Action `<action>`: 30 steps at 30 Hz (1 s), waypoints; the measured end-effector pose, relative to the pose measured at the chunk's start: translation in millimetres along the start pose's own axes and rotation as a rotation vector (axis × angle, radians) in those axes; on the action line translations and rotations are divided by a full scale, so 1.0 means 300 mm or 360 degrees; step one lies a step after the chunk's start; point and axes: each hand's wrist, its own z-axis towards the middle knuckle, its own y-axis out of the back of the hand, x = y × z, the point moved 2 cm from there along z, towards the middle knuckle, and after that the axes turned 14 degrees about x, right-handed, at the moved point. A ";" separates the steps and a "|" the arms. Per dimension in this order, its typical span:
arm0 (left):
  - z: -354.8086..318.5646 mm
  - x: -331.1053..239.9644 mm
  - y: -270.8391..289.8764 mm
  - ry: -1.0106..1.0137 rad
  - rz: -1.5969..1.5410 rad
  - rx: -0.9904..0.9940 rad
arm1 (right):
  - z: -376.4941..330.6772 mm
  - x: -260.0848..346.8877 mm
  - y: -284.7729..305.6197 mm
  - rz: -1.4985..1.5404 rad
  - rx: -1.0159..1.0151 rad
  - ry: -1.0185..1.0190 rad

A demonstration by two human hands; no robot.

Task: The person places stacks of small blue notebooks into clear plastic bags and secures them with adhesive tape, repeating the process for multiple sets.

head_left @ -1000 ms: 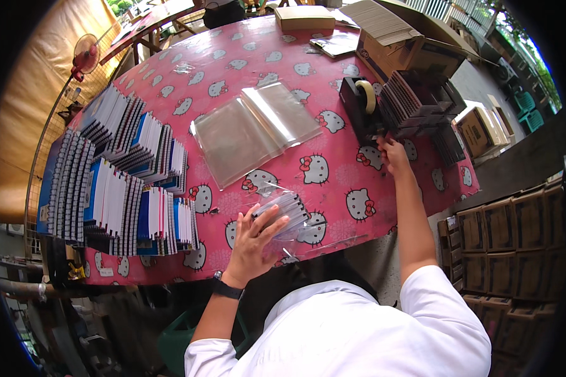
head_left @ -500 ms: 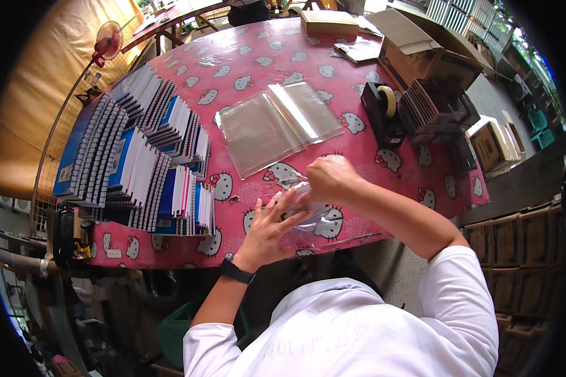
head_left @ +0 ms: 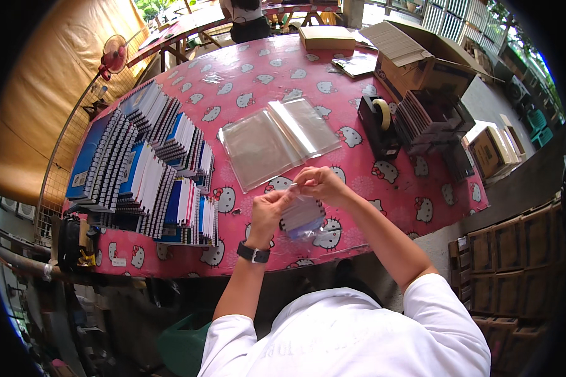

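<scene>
A small bundle wrapped in a clear plastic bag [head_left: 302,218] hangs over the pink table's near edge. My left hand [head_left: 270,210] pinches the bag's top left corner. My right hand [head_left: 321,184] pinches the top edge beside it, and the two hands almost touch. A black watch sits on my left wrist. A stack of flat clear plastic sleeves [head_left: 277,139] lies on the table just beyond my hands. A black tape dispenser [head_left: 378,124] stands to the right of that stack.
Rows of spiral notebooks [head_left: 149,174] cover the left of the pink patterned table [head_left: 245,88]. Dark stacked items [head_left: 431,119] and open cardboard boxes [head_left: 415,63] sit at the right. A fan [head_left: 113,58] stands far left. A person stands at the far end.
My right hand came back from the tape dispenser area to the bag and now pinches its top edge next to my left hand. The bag stays near the table's front edge.
</scene>
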 end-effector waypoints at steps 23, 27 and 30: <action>-0.145 0.037 -0.039 -0.0745 0.1363 -0.0059 | -0.208 0.120 -0.132 -0.1100 -0.0197 0.0510; -0.100 -0.011 -0.072 -0.0711 0.0801 -0.0473 | -0.155 0.074 -0.126 -0.1296 -0.0613 0.0324; -0.086 0.073 -0.007 -0.0344 0.0023 0.0012 | -0.119 0.046 -0.108 -0.0523 -0.0549 0.0113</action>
